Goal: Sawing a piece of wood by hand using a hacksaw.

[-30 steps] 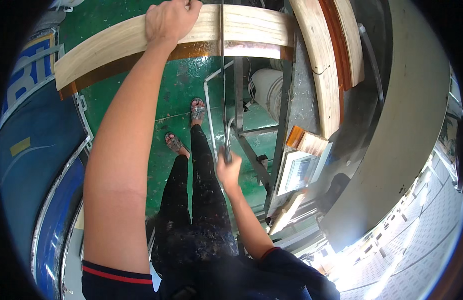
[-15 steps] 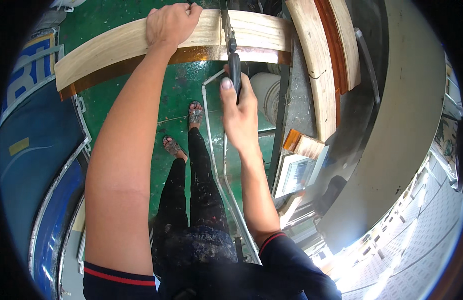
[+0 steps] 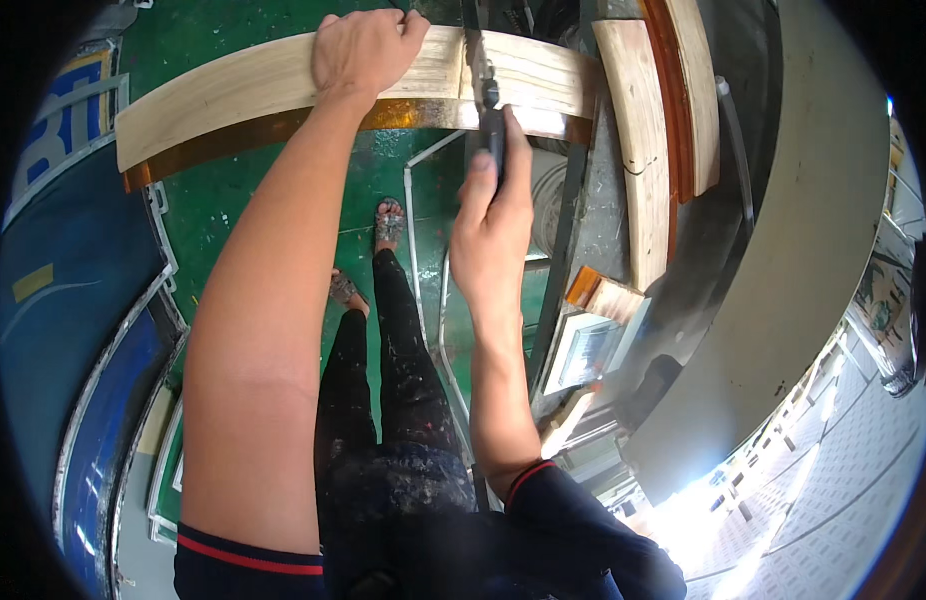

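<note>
A long pale wooden plank (image 3: 233, 75) with a glossy amber side face lies crosswise in front of me, bent by the lens. My left hand (image 3: 368, 55) presses on its top, the fingers closed over the far edge. In my right hand (image 3: 493, 230) is the black handle of a handsaw (image 3: 496, 140), held with the thumb on its left side. The saw's blade runs away from me across the plank, just right of a thin cross line on the wood. How deep it sits in the wood I cannot tell.
More pale wooden pieces (image 3: 633, 150) with amber sides lie on a grey bench (image 3: 605, 190) at the right. A short offcut (image 3: 605, 295) sits nearer. Framed panels (image 3: 83, 260) stand at the left. Below the plank are a white metal frame (image 3: 410, 200) and green floor (image 3: 263, 190).
The view has shifted slightly, moving the plank and both hands right in the picture. The saw has slid a little away from me across the plank. Both grips stay.
</note>
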Demonstrator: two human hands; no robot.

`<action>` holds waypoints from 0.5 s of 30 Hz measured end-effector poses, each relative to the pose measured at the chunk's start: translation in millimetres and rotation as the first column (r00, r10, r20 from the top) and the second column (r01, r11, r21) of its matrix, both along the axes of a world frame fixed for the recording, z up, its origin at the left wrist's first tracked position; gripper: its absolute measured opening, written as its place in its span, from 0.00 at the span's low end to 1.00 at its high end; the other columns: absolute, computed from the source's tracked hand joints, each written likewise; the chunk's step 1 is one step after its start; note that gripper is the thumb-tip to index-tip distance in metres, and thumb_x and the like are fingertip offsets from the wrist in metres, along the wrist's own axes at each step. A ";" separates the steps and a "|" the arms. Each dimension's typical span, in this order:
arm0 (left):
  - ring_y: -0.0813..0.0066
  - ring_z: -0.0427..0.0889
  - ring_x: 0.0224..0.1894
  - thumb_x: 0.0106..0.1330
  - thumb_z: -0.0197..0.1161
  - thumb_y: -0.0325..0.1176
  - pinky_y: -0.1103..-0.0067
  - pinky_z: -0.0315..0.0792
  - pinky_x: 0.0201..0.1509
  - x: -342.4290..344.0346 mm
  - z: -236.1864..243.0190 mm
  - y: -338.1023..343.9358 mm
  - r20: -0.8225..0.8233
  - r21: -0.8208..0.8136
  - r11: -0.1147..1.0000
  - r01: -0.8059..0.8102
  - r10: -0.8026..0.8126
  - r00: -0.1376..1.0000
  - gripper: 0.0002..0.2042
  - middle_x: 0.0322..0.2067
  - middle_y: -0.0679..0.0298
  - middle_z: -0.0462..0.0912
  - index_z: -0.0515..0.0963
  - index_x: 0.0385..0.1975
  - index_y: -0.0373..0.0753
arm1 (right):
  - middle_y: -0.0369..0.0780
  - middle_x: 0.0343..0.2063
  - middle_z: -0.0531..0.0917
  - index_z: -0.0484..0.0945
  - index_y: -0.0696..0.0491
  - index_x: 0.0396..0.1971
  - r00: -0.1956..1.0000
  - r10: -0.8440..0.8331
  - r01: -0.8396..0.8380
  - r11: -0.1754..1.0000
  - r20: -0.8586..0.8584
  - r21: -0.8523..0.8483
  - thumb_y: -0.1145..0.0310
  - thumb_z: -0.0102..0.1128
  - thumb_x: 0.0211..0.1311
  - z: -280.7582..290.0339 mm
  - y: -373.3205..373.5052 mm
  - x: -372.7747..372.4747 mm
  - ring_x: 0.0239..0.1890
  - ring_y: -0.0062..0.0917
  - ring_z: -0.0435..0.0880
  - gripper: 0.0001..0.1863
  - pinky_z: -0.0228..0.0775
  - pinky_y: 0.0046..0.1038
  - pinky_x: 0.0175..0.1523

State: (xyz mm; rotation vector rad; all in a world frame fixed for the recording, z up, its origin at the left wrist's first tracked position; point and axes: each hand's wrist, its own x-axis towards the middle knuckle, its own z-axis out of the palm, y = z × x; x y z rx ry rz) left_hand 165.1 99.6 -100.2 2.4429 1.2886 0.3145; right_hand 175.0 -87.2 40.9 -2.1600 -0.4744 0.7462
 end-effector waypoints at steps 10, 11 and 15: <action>0.51 0.83 0.35 0.67 0.47 0.52 0.65 0.70 0.47 -2.0 -0.2 3.5 -0.018 -0.029 0.999 0.013 -0.014 1.000 0.22 0.28 0.52 0.85 0.86 0.31 0.45 | 0.40 0.19 0.71 0.73 0.60 0.48 1.000 0.007 -0.007 0.999 0.006 -0.053 0.66 0.47 0.74 -14.1 -20.8 -11.3 0.22 0.18 0.68 0.13 0.62 0.28 0.27; 0.51 0.83 0.35 0.68 0.46 0.53 0.66 0.70 0.48 1.0 -0.9 0.9 -0.016 -0.029 1.000 0.007 -0.008 1.000 0.23 0.28 0.51 0.85 0.86 0.32 0.45 | 0.41 0.18 0.70 0.73 0.61 0.46 0.999 0.004 -0.003 1.000 0.045 -0.027 0.67 0.47 0.74 -30.6 -6.4 3.1 0.22 0.19 0.68 0.12 0.62 0.29 0.26; 0.52 0.83 0.35 0.68 0.46 0.53 0.66 0.70 0.49 -2.0 1.2 -2.0 -0.093 -0.060 0.998 -0.007 0.002 0.996 0.23 0.28 0.49 0.85 0.86 0.36 0.44 | 0.40 0.18 0.71 0.75 0.60 0.42 0.998 0.005 -0.008 0.999 0.059 0.047 0.68 0.48 0.74 -36.5 -32.6 -20.0 0.21 0.19 0.69 0.11 0.63 0.30 0.27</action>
